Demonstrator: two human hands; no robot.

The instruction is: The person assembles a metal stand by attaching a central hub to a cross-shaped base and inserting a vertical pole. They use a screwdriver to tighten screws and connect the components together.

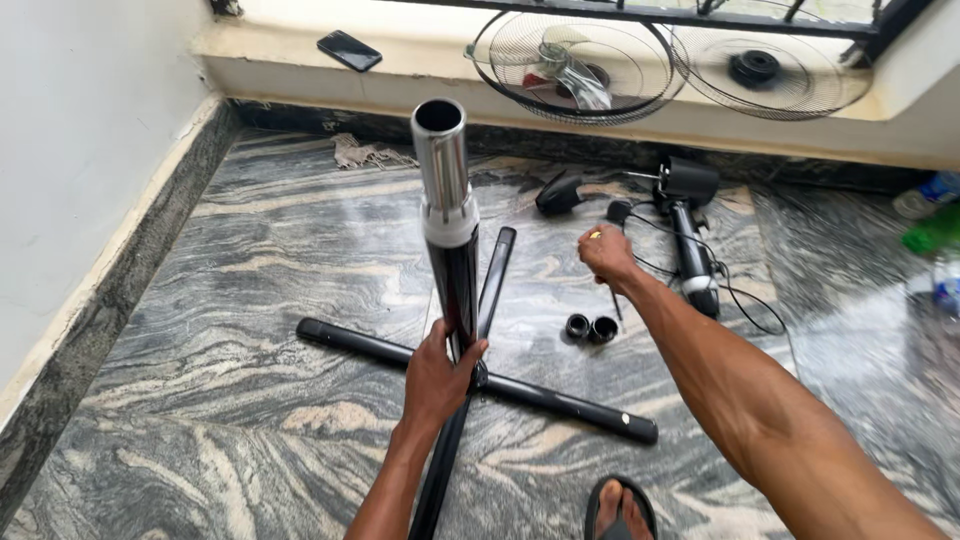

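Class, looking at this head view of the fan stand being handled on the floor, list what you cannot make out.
- Head view: whatever the right hand pinches is too small to identify.
- The left hand covers the joint between the upright pole and the cross base.
- Bottles are cut off by the right edge.

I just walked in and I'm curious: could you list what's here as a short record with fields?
Left hand: grips upright stand pole near its foot
Right hand: closed, raised over the floor
Base: black cross bars on marble floor
Nearby: two black caps, fan motor
Ledge: fan grilles, phone
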